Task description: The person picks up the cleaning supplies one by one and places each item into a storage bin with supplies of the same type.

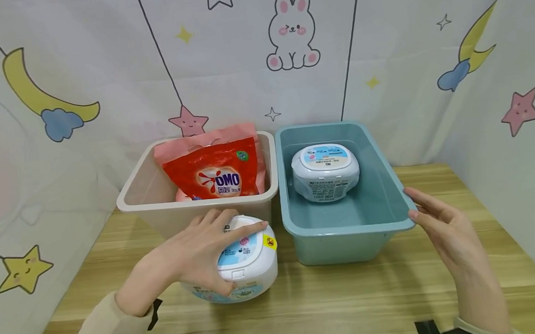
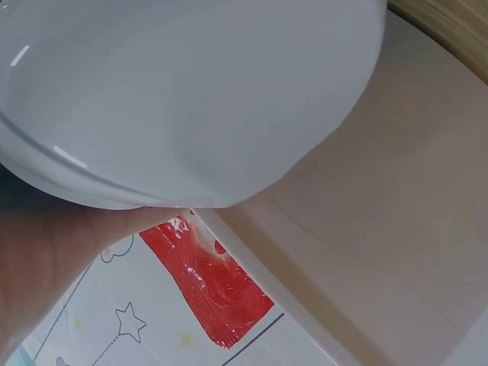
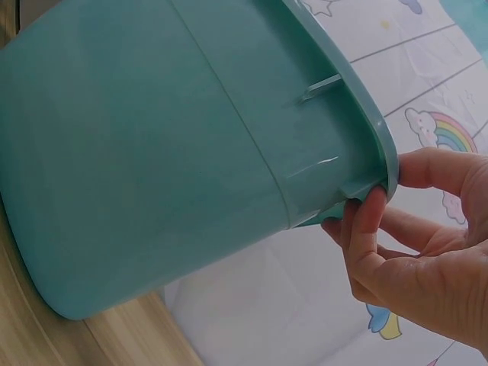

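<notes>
My left hand (image 1: 195, 255) grips a white lidded plastic tub (image 1: 257, 272) from above, thumb at the near side and fingers over the lid. It is in front of the beige bin (image 1: 196, 204). From the left wrist, the tub's smooth white side (image 2: 191, 91) fills much of the view beside the beige bin's wall (image 2: 396, 191). My right hand (image 1: 456, 237) pinches the near right corner of the teal bin (image 1: 337, 247); the right wrist view shows thumb and fingers on its rim (image 3: 390, 164). A second white tub (image 1: 327, 176) sits inside the teal bin.
A red OMO laundry bag (image 1: 212, 170) leans in the beige bin, with a pink bag (image 1: 242, 131) behind it. Both bins stand side by side on a wood-grain table (image 1: 322, 312). A patterned cloth (image 1: 241, 46) hangs behind and along the sides.
</notes>
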